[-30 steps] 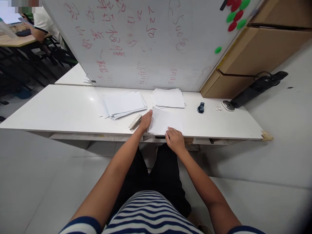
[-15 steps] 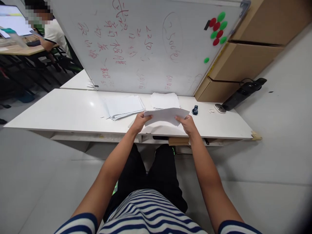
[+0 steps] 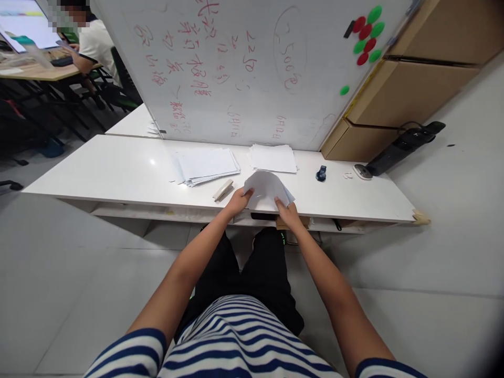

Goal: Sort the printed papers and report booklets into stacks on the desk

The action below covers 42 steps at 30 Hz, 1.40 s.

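Observation:
Between my hands some white paper (image 3: 264, 188) is bowed upward, its far edge arched above the white desk. My left hand (image 3: 240, 201) grips its left side, thumb on top. At the right side my right hand (image 3: 287, 212) is closed on the paper, with a corner sticking out beyond the fingers. How many sheets are in the hold I cannot tell. A beige stapler (image 3: 223, 190) lies just left of my left hand. Beyond it rests a loose paper stack (image 3: 208, 164), and a second paper stack (image 3: 273, 158) lies behind the held paper.
A whiteboard (image 3: 255, 68) with red writing stands along the back of the desk (image 3: 129, 168). To the right are a dark blue watch-like item (image 3: 321, 173), a computer mouse (image 3: 362, 171), a black bottle (image 3: 405, 147) and cardboard boxes (image 3: 409, 94). A person (image 3: 96, 44) sits at the far left.
The paper lay flat on the desk, then was lifted and held by both sides. Now it is lower, bent into an arch, with my hands closer together.

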{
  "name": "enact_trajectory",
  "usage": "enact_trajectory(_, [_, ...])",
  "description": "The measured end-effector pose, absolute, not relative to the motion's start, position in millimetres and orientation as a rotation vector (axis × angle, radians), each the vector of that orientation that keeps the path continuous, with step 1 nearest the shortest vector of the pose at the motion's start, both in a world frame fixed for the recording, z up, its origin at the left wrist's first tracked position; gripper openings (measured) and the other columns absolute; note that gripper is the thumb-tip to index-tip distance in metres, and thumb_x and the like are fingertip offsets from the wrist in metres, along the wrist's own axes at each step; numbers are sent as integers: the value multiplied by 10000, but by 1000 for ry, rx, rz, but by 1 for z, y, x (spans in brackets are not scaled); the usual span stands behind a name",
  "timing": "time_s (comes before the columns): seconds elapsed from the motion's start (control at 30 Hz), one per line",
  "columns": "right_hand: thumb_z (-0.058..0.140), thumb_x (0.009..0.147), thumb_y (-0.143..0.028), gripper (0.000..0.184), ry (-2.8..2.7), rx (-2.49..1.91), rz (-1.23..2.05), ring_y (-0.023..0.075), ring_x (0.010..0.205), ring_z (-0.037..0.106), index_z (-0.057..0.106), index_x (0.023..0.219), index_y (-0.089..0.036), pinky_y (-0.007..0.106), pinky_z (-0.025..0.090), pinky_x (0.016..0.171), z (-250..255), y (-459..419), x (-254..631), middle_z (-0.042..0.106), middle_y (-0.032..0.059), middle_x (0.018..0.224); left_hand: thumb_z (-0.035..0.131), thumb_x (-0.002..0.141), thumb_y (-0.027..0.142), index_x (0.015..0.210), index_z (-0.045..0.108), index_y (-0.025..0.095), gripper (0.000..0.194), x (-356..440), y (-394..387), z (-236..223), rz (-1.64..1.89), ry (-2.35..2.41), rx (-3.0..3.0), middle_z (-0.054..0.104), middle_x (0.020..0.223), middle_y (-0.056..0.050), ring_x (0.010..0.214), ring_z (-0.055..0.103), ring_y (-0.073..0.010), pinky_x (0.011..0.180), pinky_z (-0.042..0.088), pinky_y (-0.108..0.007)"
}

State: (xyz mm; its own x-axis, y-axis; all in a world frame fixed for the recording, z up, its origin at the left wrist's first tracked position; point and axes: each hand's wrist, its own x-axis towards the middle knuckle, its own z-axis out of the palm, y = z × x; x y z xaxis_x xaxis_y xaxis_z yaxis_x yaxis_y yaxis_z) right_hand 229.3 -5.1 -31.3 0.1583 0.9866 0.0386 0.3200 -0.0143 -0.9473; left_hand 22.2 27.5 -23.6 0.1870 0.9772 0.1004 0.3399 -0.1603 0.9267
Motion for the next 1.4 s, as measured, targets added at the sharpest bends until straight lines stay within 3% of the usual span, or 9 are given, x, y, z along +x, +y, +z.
enact_trajectory(0.23, [595, 777, -510, 469, -1351, -1610, 736, 284, 1052, 631, 687, 1056, -144, 387, 473, 934, -26, -44, 254, 715, 120, 1059, 412, 948, 491, 1146, 619, 210, 401, 3, 14, -5, 1033, 1445, 1838, 673, 1149, -55, 1053, 604, -235, 893, 469, -332])
enact_trajectory(0.33, [681, 699, -464, 421, -1156, -1713, 823, 290, 942, 669, 703, 950, -126, 372, 519, 828, -34, -69, 264, 735, 132, 951, 303, 987, 461, 1146, 609, 216, 423, -13, 18, -1, 1126, 1963, 1841, 645, 1179, -98, 1120, 550, -272, 959, 412, -429])
enact_trajectory(0.47, [747, 612, -376, 398, -848, -1672, 1090, 262, 857, 695, 697, 911, -119, 335, 545, 734, -48, -88, 262, 738, 134, 983, 192, 1005, 406, 1088, 641, 195, 503, -30, 36, -12, 834, 2278, 1798, 632, 1190, -149, 1161, 507, -333, 942, 380, -529])
enact_trajectory(0.8, [731, 615, -259, 335, -840, -1599, 1385, 233, 809, 706, 701, 920, -123, 289, 545, 665, -48, -77, 237, 748, 104, 970, 267, 986, 382, 995, 735, 247, 487, -55, 58, -8, 638, 1741, 2552, 610, 1311, -42, 1258, 456, -264, 1097, 222, -487])
enact_trajectory(0.93, [727, 620, -258, 293, -864, -1636, 1395, 231, 782, 705, 687, 880, -130, 287, 545, 633, -53, -58, 235, 749, 108, 933, 211, 989, 412, 1116, 689, 252, 520, -42, 66, -2, 671, 1847, 2390, 582, 1343, -49, 1296, 422, -263, 1113, 216, -499])
enact_trajectory(1.03, [717, 625, -255, 288, -904, -1618, 1416, 226, 762, 702, 680, 885, -137, 288, 544, 626, -53, -46, 235, 749, 98, 898, 186, 983, 427, 1168, 657, 229, 543, -33, 73, -5, 474, 1961, 2234, 506, 1424, -67, 1359, 350, -297, 1111, 218, -542])
enact_trajectory(1.17, [705, 620, -234, 330, -962, -1603, 1450, 218, 730, 697, 672, 933, -136, 291, 538, 621, -41, -42, 231, 747, 87, 876, 167, 979, 419, 1213, 629, 238, 549, -36, 79, -10, 218, 1737, 2323, 363, 1529, -31, 1440, 220, -285, 1144, 188, -519])
enact_trajectory(1.3, [707, 613, -218, 308, -968, -1657, 1460, 218, 705, 691, 672, 909, -136, 293, 531, 597, -30, -47, 227, 745, 92, 866, 182, 977, 430, 1317, 555, 279, 526, -43, 83, -8, 222, 1602, 2455, 297, 1560, 12, 1462, 161, -251, 1172, 133, -495])
enact_trajectory(1.4, [710, 609, -210, 266, -933, -1664, 1477, 212, 690, 684, 677, 861, -130, 287, 525, 592, -34, -52, 227, 741, 84, 827, 157, 985, 441, 1360, 516, 269, 548, -44, 84, -7, 327, 1638, 2415, 327, 1548, -7, 1456, 186, -244, 1168, 161, -484])
